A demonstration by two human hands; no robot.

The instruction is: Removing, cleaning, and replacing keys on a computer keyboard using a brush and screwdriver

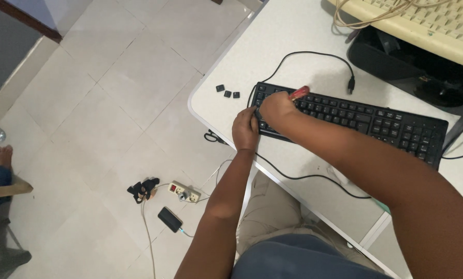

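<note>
Head view of a white table [293,31] bearing a black keyboard [386,121], which lies flat near the table's near edge with its cable [314,54] looping away to the far side. The left hand [245,129] rests on the keyboard's left end, fingers curled over the near-left corner, steadying it. The right hand [277,107] is closed around a red-handled tool [299,92], probably a small screwdriver, held over the left-hand keys; its tip is hidden by the hand. Three loose black keycaps [228,92] lie on the table just left of the keyboard, apart from it. A beige keyboard [428,23] sits at the far right. On the tiled floor to the left lie a power strip [185,191] and a phone [169,219]. The black keyboard is judged light and stiff, apt to slide on the smooth top, so it is best braced at its frame edge; keycaps are small, brittle plastic, best levered gently at an edge.
</note>
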